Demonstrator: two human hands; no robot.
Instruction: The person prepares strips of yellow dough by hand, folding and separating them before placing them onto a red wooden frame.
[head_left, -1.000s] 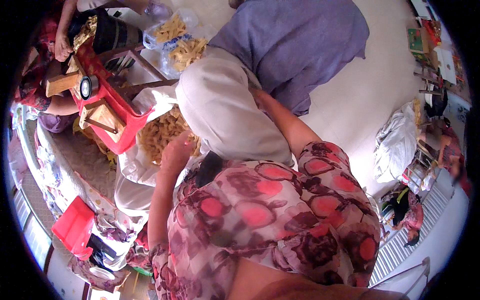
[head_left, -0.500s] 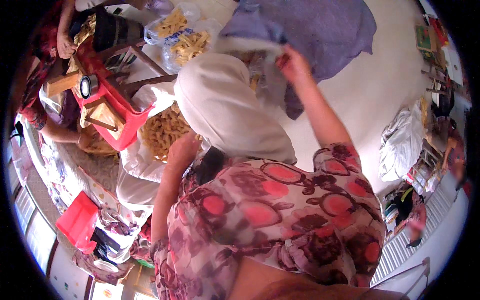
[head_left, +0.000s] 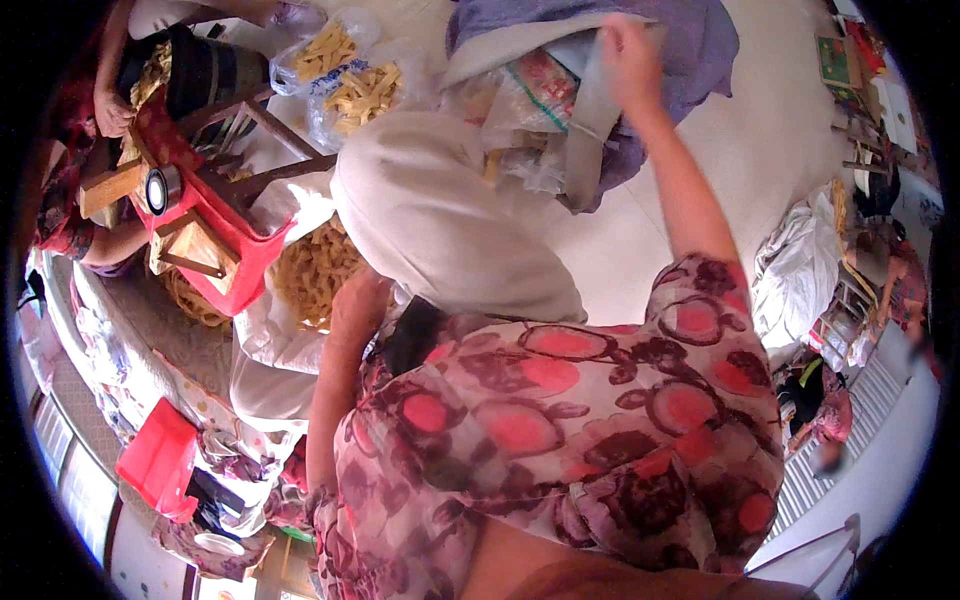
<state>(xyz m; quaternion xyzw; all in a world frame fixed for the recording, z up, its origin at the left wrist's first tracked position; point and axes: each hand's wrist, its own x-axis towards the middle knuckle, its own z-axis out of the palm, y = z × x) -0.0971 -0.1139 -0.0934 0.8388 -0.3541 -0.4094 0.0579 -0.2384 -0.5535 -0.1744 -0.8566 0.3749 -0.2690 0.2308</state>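
Note:
Held up in my right hand (head_left: pixel 632 65) is the edge of a grey-purple cloth (head_left: pixel 700 40), its fingers closed on it. The cloth is folded back, with its paler underside showing. Beneath the lifted edge lie clear plastic bags, one with red and green print (head_left: pixel 540 90). My left hand (head_left: pixel 360 300) is closed beside my knee, at the rim of a white sack (head_left: pixel 265 335) filled with tan, strip-like pieces (head_left: pixel 315 270). Its fingertips are hidden, so what it holds, if anything, does not show.
Left of the sack stands a wooden bench (head_left: pixel 205 250) with a red cloth and a roll of tape (head_left: pixel 162 190). Another person's hand (head_left: pixel 113 113) is near a dark bucket (head_left: pixel 215 75). Plastic bags of yellowish strips (head_left: pixel 362 97) lie on the floor. A white bundle (head_left: pixel 800 270) is at right.
My right hand has lifted the cloth's edge and folded it back, uncovering the plastic bags. My left hand stays by the sack. The other person's lower hand has drawn back from the tan pieces.

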